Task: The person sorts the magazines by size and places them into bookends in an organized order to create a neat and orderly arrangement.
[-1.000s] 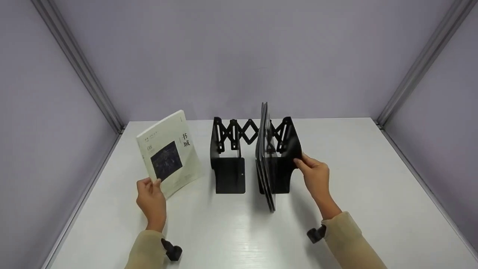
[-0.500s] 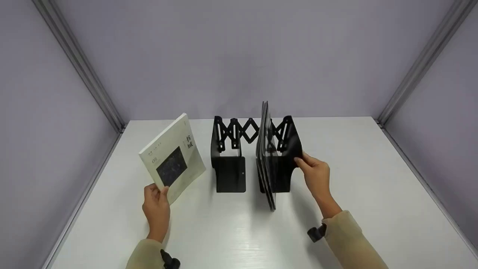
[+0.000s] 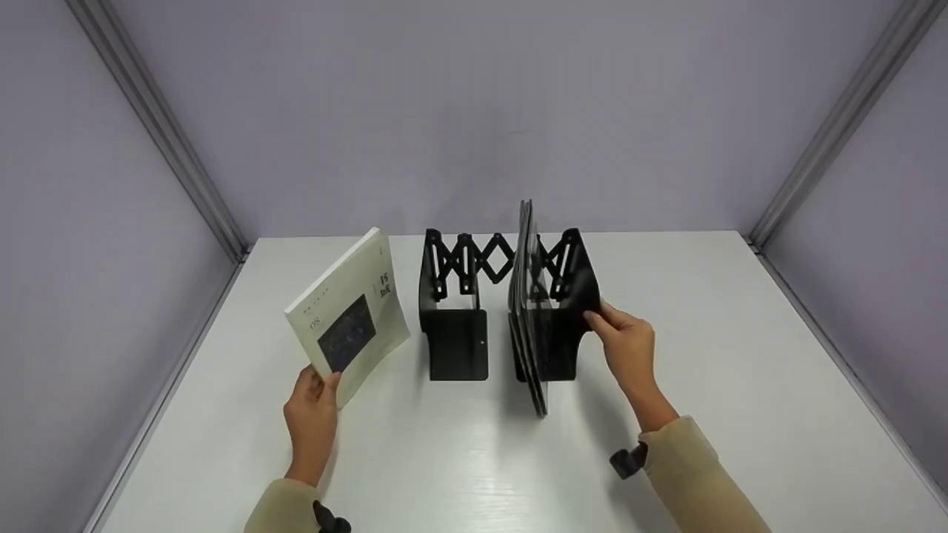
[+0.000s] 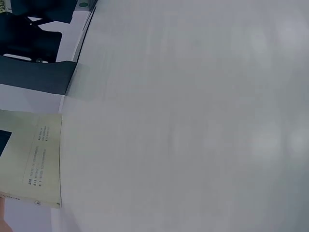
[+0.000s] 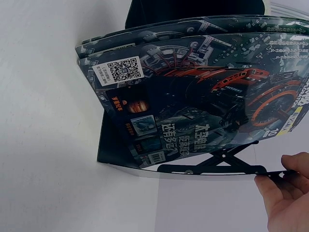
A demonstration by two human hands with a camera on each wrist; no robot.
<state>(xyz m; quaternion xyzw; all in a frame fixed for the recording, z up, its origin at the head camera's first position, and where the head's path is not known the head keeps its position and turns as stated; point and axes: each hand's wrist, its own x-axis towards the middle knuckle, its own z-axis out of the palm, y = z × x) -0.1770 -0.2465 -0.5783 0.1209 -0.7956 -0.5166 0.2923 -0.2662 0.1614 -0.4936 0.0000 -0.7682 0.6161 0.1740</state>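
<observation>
My left hand [image 3: 311,418] pinches the left edge of a pale cream paperback book [image 3: 352,318] between thumb and fingers. The book stands tilted, its cover with a dark square picture turned toward me. To its right is a black expandable bookend rack [image 3: 458,346] with a zigzag lattice at the back. My right hand [image 3: 626,348] grips the outer edge of the rack's right end plate. Several dark magazines [image 3: 524,318] stand upright, leaning, inside the right section. In the right wrist view, the front magazine [image 5: 203,96] shows a red and black machine on its cover.
The rack stands on a white table [image 3: 474,459], with its left section between the book and the magazines. A pale back wall [image 3: 474,111] and side walls with grey metal corner rails [image 3: 163,133] enclose the table.
My left hand has moved slightly right and toward me, and the book has turned and tilted with it, closer to the rack. My right hand stays on the end plate.
</observation>
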